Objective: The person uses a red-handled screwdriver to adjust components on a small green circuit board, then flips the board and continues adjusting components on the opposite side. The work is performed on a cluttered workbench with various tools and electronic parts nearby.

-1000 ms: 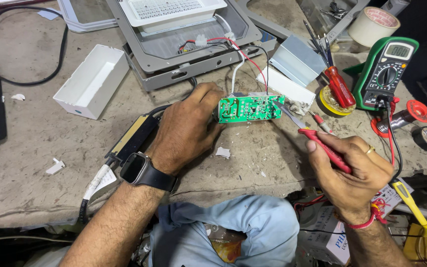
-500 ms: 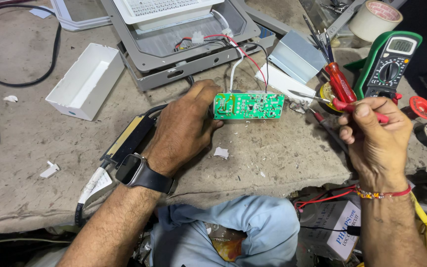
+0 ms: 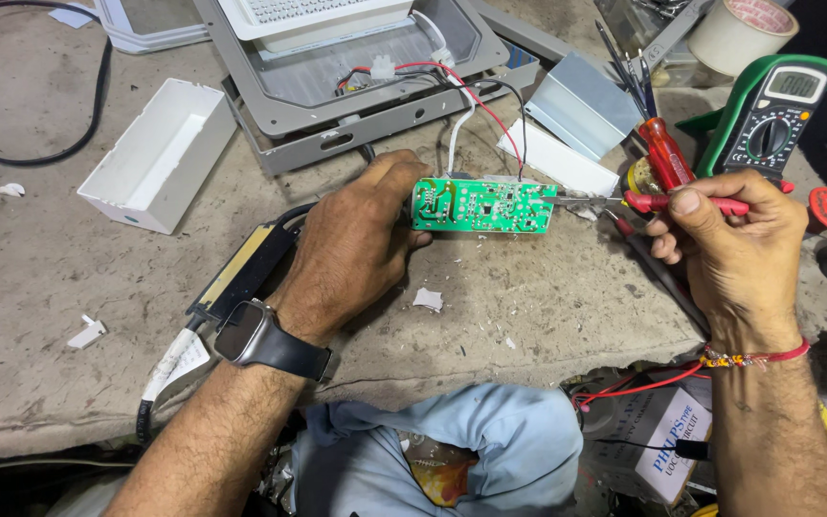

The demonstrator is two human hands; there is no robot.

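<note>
A flat green circuit board [image 3: 483,205], rectangular and studded with solder points, is held at its left end by the left hand [image 3: 356,251], fingers closed on it, just above the rough, pitted grey worktop [image 3: 547,297]. A slim red probe [image 3: 691,202] is pinched in the right hand [image 3: 734,249], its metal tip at the board's right edge. A grey metal housing [image 3: 318,105] lies behind.

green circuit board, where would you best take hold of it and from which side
Probably by the left short edge of the green circuit board, coming from the left, as the left hand does. It lies flat and long; wires run off its top edge and the right hand brings a red probe to its right end.
</note>
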